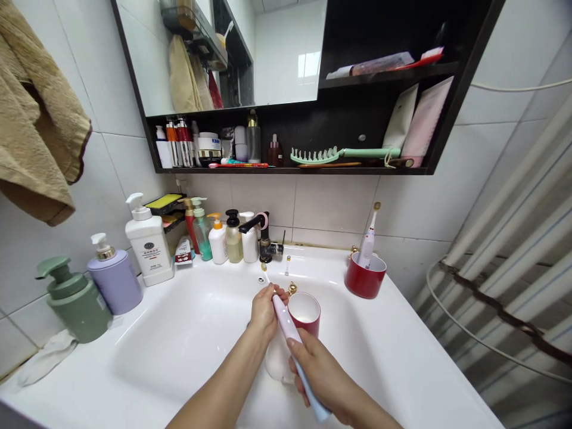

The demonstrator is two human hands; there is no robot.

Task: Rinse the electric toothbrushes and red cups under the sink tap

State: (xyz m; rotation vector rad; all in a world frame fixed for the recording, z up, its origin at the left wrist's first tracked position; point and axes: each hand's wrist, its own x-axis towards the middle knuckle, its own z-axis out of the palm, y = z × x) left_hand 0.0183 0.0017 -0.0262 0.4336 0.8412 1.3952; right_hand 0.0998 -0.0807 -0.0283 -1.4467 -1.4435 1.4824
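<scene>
An electric toothbrush (286,319) with a pink-to-blue handle slants over the white sink (192,333). My right hand (319,363) is wrapped round the lower part of its handle, thumb on top. At the handle's top end, the fingers of my left hand (266,313) pinch the neck of the brush head (264,269), whose bristle end pokes out beyond them. A red cup (313,325) with a white inside and a gold ornament stands in the basin, partly behind my right hand. On the back ledge is a separate small brush head (288,265).
A black faucet (264,238) rises behind the basin. Right of it, a red holder (366,277) bears another electric toothbrush (367,241). Pump bottles (152,250) line the left side. A dark shelf (286,171) with a hairbrush (317,156) hangs above.
</scene>
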